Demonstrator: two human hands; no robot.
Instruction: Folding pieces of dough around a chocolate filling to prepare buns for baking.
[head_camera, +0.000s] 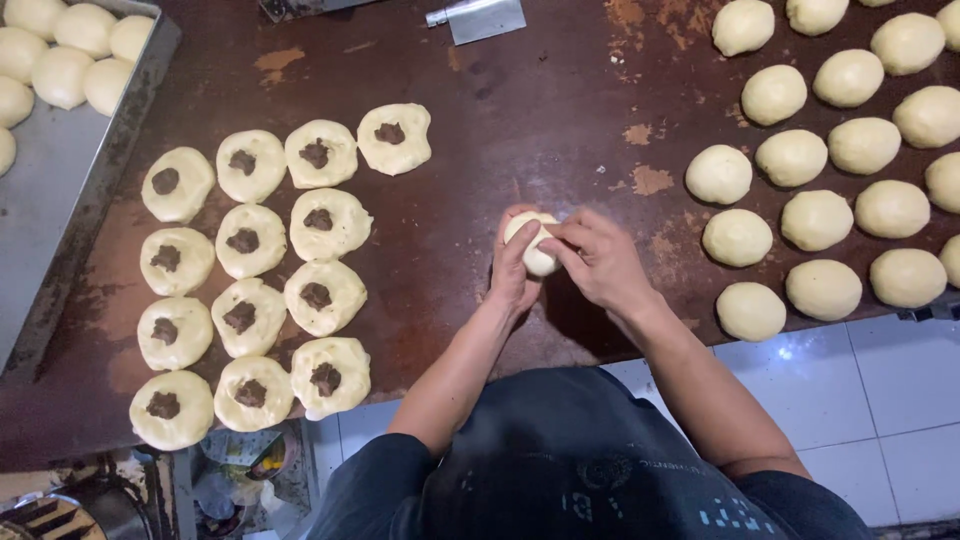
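Over the middle of the dark brown desk (520, 110), both hands are busy with one piece of dough (535, 240). The left hand (513, 268) cups it from below, its fingers curled close around the underside, while the fingers (560, 238) of the right hand (603, 262) are pinched together on the top of the piece, apparently gathering the edges shut. To my eye the step goes best if the cupping hand turns the piece a little between pinches, so the seam closes evenly and no dark filling shows through; I cannot tell from here whether any filling is inside. To the left lie the flattened dough rounds with dark filling (250, 275), set in rows and not yet closed. To the right sit the smooth dough balls (820, 200), well apart from the hands. A metal tray (70, 180) at the far left holds more balls, and a metal scraper (485, 18) lies at the desk's far edge.
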